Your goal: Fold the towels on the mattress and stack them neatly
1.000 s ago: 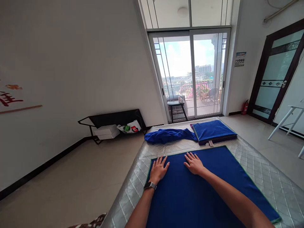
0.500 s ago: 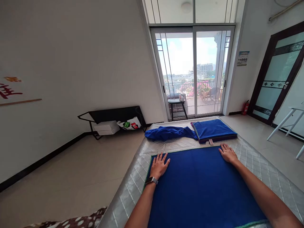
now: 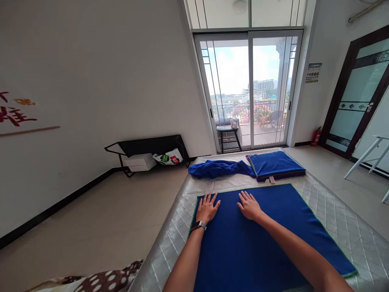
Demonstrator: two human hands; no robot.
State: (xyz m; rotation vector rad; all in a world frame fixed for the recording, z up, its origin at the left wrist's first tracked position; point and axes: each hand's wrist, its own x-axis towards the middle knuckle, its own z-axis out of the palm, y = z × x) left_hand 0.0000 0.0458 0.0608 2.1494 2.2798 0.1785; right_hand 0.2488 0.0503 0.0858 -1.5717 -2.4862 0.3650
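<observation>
Right grip point(image 3: 249, 206) flat, blue cloth point(image 3: 237, 243), green edging point(image 3: 351, 274)

Head camera, one: worn on the person's head, facing forward and down. Field wide, looking lengthwise over the mattress point(image 3: 343, 219) to the glass door point(image 3: 251, 93), far side, right of centre. Nearest the lens: forearms point(image 3: 185, 255), rising from the bottom edge. Seen from above, lower middle: left hand point(image 3: 207, 209), right hand point(image 3: 249, 206), cloth point(image 3: 249, 247) — cut by the frame below. Margins: wall point(image 3: 106, 73) and floor point(image 3: 106, 219), left; dark door point(image 3: 358, 93), right.
</observation>
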